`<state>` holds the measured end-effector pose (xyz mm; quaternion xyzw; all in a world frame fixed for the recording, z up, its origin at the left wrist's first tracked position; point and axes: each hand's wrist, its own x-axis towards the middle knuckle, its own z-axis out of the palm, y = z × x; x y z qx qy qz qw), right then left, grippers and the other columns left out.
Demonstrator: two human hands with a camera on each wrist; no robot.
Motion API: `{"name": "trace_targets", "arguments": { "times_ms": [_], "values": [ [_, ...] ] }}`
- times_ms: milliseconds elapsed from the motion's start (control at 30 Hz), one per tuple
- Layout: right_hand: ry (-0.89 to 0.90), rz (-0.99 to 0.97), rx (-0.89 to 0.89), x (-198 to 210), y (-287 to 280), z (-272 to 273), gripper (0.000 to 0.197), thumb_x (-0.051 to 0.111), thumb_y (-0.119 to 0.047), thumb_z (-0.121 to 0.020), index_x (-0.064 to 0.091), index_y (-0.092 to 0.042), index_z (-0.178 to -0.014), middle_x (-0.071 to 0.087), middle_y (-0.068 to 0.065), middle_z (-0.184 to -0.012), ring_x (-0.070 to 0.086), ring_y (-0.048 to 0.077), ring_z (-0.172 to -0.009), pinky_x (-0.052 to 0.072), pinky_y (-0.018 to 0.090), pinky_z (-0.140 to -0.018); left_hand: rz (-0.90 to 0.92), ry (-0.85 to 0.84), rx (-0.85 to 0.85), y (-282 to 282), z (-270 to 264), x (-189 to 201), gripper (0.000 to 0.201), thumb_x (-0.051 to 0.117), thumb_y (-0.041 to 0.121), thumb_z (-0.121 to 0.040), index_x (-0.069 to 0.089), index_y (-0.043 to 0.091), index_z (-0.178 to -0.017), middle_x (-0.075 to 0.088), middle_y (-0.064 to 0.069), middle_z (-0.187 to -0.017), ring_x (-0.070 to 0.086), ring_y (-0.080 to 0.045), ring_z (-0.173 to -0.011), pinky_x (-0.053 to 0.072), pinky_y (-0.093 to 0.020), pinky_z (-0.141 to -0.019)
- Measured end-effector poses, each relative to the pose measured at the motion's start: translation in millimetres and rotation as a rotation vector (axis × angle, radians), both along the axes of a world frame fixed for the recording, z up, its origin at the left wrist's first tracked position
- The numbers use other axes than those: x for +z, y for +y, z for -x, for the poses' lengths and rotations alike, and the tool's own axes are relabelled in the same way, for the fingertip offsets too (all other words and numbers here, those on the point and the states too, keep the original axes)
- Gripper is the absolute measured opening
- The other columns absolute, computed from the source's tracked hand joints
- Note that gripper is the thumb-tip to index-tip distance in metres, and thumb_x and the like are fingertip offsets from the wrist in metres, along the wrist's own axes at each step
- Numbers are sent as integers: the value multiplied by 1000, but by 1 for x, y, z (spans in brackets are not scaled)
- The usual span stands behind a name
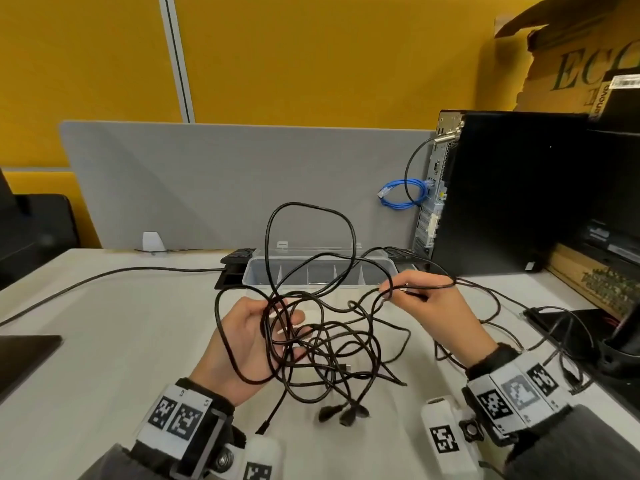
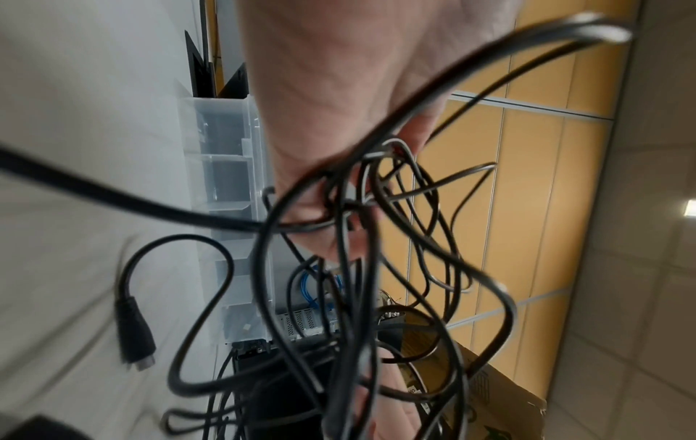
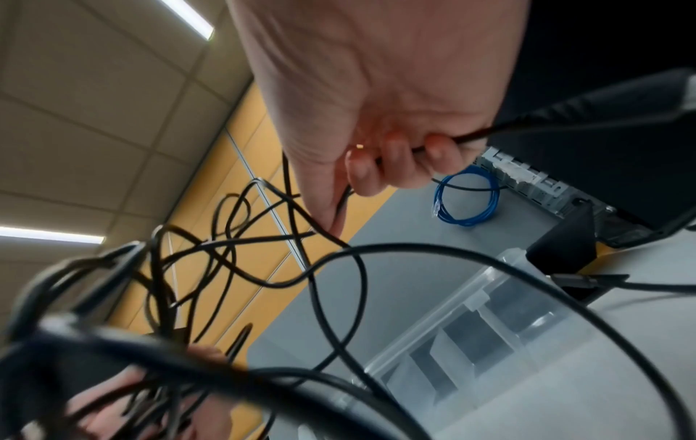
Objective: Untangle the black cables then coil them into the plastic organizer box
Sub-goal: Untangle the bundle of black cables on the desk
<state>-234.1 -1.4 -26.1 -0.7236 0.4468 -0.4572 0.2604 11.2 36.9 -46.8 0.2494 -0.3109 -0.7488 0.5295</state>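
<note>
A tangle of thin black cables (image 1: 322,337) hangs between both hands above the white table, with plugs (image 1: 341,413) dangling at its lower end. My left hand (image 1: 263,327) is palm up with several strands looped round its curled fingers (image 2: 339,208). My right hand (image 1: 408,289) pinches one strand, its fingers (image 3: 391,157) curled round the cable (image 3: 474,135). One large loop (image 1: 311,216) rises above the clear plastic organizer box (image 1: 263,268), which sits open behind the hands with several compartments (image 3: 471,336).
A black computer tower (image 1: 512,192) stands at the right with a coiled blue cable (image 1: 403,195) beside it. A grey divider panel (image 1: 225,181) closes the back. Another black cable (image 1: 104,275) runs across the table at left. A cardboard box (image 1: 571,64) sits at upper right.
</note>
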Motion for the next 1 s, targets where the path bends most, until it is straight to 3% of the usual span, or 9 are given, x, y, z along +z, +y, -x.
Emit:
{"name": "trace_targets", "arguments": {
  "times_ms": [100,267,333,467,600,667,733,800,1000],
  "values": [
    [127,-95,-31,1,-3,-3,10,61,-15,-88,71,-19,-89,67,9,-76,60,24,-70,44,13,-64,-25,-27,47,2,3,2,35,81,25,-52,62,10,-78,59,-10,-76,62,-24,-69,50,-32,-53],
    [844,-247,-19,11,18,10,38,36,-33,-99,42,-27,-136,54,-7,-128,53,11,-112,41,23,-93,-14,-107,148,3,7,3,20,55,21,-74,58,6,-86,57,-9,-78,59,-20,-70,54,-32,-58],
    [949,-245,-17,19,28,17,37,37,-38,-98,44,-33,-134,57,-13,-125,56,5,-106,45,24,-94,-21,-101,155,4,7,3,19,54,21,-75,58,6,-86,57,-9,-79,59,-20,-70,55,-33,-59],
    [561,-68,-19,46,43,7,18,48,-40,-92,64,-32,-90,66,-11,-76,59,-3,-64,48,11,-64,-5,-113,134,5,7,2,18,52,20,-76,58,7,-87,58,-9,-79,56,-21,-75,53,-37,-66],
    [703,94,64,36,38,-32,30,50,-51,-87,57,-35,-112,58,-19,-102,47,-3,-89,44,17,-82,-5,-100,91,5,9,1,17,49,19,-81,62,7,-80,57,-9,-77,55,-21,-72,47,-41,-75],
    [773,118,68,20,25,-43,23,52,-45,-89,60,-29,-103,59,-15,-97,48,2,-92,47,29,-85,-6,-75,77,4,8,1,12,57,18,-79,61,7,-82,59,-10,-77,58,-22,-72,52,-45,-80],
    [676,98,76,14,15,-42,16,54,-38,-91,61,-24,-93,62,-12,-86,54,3,-82,49,29,-77,23,19,36,2,3,0,40,80,12,-60,60,7,-95,63,-13,-83,64,-24,-78,51,-51,-87],
    [553,15,122,16,11,-39,11,55,-32,-92,61,-23,-90,67,-10,-79,57,-2,-70,43,14,-64,59,15,31,1,-2,0,72,84,1,-44,53,14,-108,63,-16,-96,66,-30,-90,50,-54,-89],
    [301,147,48,25,12,-33,12,59,-29,-89,58,-35,-79,64,-17,-68,57,-6,-77,35,5,-69,241,-560,192,6,-2,9,16,52,-9,-86,55,7,-89,63,-13,-113,66,-31,-100,56,-42,-81]
  ]
}}
